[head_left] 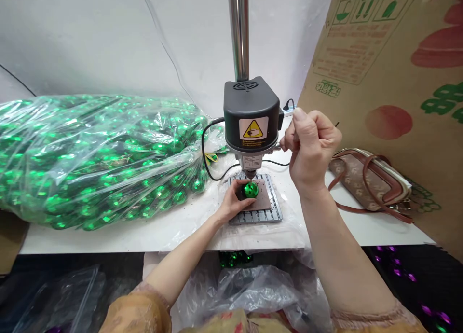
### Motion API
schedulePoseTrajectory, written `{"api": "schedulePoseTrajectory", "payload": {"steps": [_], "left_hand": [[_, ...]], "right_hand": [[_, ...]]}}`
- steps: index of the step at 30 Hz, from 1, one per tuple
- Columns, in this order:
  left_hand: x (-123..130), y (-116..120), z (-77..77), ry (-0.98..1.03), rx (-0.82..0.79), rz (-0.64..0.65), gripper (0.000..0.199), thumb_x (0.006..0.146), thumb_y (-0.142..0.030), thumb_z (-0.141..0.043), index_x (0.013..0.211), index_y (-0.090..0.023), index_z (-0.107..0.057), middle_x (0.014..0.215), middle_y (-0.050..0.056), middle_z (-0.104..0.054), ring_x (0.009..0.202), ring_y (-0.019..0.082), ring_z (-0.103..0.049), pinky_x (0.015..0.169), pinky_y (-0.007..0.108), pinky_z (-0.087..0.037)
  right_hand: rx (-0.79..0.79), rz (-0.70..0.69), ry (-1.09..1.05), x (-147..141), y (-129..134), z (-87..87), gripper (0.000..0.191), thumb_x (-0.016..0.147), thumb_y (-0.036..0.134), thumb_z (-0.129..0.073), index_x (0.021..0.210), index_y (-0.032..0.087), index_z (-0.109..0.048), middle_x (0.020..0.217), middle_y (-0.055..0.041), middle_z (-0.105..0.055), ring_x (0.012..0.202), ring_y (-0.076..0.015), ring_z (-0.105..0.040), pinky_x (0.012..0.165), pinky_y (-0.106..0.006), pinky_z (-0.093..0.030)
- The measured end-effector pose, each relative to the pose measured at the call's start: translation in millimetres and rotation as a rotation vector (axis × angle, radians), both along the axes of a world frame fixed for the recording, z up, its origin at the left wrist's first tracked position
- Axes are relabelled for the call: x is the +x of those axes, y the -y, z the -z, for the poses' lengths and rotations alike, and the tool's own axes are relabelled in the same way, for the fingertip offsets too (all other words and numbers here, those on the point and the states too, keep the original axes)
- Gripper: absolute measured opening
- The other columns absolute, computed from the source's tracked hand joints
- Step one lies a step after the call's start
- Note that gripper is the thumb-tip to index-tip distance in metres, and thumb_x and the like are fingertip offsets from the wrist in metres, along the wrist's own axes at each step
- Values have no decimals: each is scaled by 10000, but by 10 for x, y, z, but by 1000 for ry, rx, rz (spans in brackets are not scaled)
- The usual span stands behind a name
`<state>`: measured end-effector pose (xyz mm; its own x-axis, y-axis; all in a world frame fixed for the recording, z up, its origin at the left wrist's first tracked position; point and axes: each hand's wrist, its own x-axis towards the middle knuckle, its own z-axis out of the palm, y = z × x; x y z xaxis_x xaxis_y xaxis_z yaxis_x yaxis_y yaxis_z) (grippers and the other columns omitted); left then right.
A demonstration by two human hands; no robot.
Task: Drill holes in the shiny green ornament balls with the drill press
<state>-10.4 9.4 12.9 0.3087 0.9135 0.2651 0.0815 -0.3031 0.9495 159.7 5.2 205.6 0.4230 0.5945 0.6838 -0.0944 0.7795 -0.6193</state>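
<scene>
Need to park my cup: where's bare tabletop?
White tabletop shows between the bag of green balls and the front edge, and between the handbag and that edge. Crowded: the base plate, beneath drill, left hand and ball.

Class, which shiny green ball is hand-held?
The faceted green ball beneath the black drill press, gripped by the left hand; other green balls lie in the clear plastic bag or below the white table.

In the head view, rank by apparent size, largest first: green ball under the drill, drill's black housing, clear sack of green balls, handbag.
1. Clear sack
2. Black housing and handbag: too alike to rank
3. Green ball
</scene>
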Motion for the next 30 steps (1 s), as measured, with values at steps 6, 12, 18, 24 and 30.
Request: {"api": "schedulePoseTrajectory", "payload": {"steps": [6,12,18,24,30], "left_hand": [[21,23,28,-18,-38,28,600,723,-394,-866,1191,-196,-546,1249,107,-645,1180,275,-620,1050,449,-478],[10,32,32,-40,-46,24,529,809,-428,-799,1221,-201,-555,1260,107,-644,1234,274,-592,1093,445,-433],[39,43,38,-27,-48,2,543,788,-428,-815,1199,-197,-545,1211,90,-658,1156,252,-626,1040,411,-469],[44,50,46,-10,-53,0,547,776,-425,-824,1185,-195,-544,1153,82,-670,1113,247,-640,1001,400,-487],[38,49,51,-21,-49,2,535,782,-412,-825,1193,-204,-552,1188,86,-667,1159,262,-625,1039,424,-471]], "right_hand": [[-1,8,-3,-7,21,-4,486,873,375,-673,554,218,-342,446,72,-331,426,-60,-326,440,-276,-291],[-6,55,41,4,23,29,517,871,444,-664,556,224,-319,445,70,-304,419,-67,-317,438,-287,-293],[69,68,-5,-28,110,169,488,876,315,-656,548,210,-309,433,80,-251,397,-54,-265,420,-274,-260],[204,43,2,-48,127,300,475,876,234,-622,560,195,-269,443,82,-236,388,-36,-253,421,-253,-241],[245,60,22,-45,125,348,468,859,224,-606,549,191,-257,445,76,-226,390,-41,-262,422,-259,-278]]}}
